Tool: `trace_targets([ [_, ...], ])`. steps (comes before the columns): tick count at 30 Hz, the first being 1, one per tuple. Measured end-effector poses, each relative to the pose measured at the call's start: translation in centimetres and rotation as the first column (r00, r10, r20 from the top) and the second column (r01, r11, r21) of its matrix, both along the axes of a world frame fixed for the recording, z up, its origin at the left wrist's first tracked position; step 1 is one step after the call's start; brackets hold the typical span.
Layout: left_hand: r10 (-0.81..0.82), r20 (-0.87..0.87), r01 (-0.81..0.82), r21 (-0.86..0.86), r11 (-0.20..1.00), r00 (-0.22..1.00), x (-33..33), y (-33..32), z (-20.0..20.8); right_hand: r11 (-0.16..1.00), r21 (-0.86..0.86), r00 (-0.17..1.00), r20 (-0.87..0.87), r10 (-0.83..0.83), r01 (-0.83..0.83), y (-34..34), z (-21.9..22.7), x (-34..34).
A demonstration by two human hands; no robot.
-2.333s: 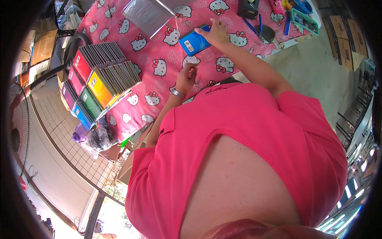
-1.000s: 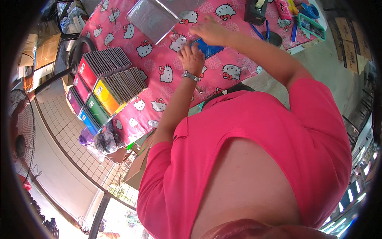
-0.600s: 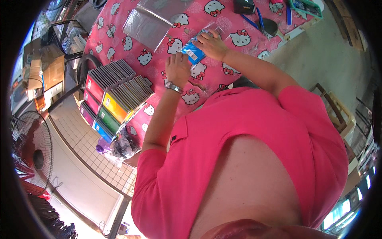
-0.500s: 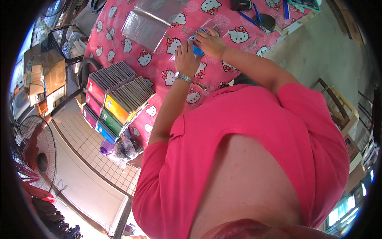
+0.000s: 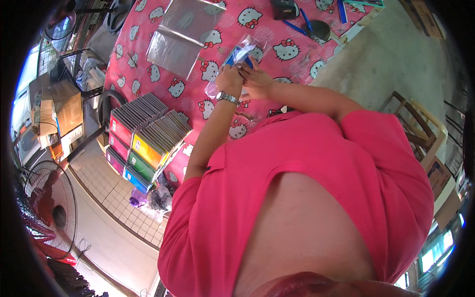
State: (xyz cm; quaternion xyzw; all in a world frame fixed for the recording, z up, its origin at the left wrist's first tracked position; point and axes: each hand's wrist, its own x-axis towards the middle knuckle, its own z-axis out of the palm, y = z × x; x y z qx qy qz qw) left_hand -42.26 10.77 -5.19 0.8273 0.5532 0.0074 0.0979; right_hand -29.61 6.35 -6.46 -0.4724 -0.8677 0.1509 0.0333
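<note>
Blue notebook (image 5: 239,56): slanted away rightward from left hand (image 5: 229,80) and right hand (image 5: 257,82), near end covered; whether fingers pinch cannot be told.

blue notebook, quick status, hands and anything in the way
Left hand, right hand both at blue notebook. Clear plastic over it. Hands hide part; no obstruction seen.

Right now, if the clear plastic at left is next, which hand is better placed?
Probably the left hand: it is nearer the clear plastic. The right hand is farther right; both are at the notebook.
</note>
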Motion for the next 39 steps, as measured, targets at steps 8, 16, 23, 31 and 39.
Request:
trace_targets([
  [8,-0.026,-0.145,0.05,0.159,0.986,0.989,0.4,-1.5,-2.0,0.706,0.189,0.641,-0.617,-0.456,0.683,8.2,-0.4,12.5],
  [16,-0.077,-0.116,0.097,0.175,0.98,0.99,1.0,-3.2,-1.8,0.411,-0.875,-0.406,-0.483,-0.776,0.256,12.4,-1.4,18.4],
  [23,-0.073,-0.117,0.08,0.06,0.995,0.991,-1.3,-3.8,-1.5,0.381,-0.92,-0.6,-0.252,-0.76,-0.096,6.5,-3.9,14.3],
  [31,-0.057,-0.052,0.065,0.168,0.984,0.997,-1.8,-3.9,-1.9,0.642,-0.733,0.719,-0.569,-0.399,-0.225,10.9,2.7,3.6],
  [39,-0.018,0.105,-0.004,0.201,0.98,0.994,-2.8,-4.8,-2.6,0.894,-0.406,0.981,-0.096,0.167,-0.191,11.0,0.4,1.2],
])
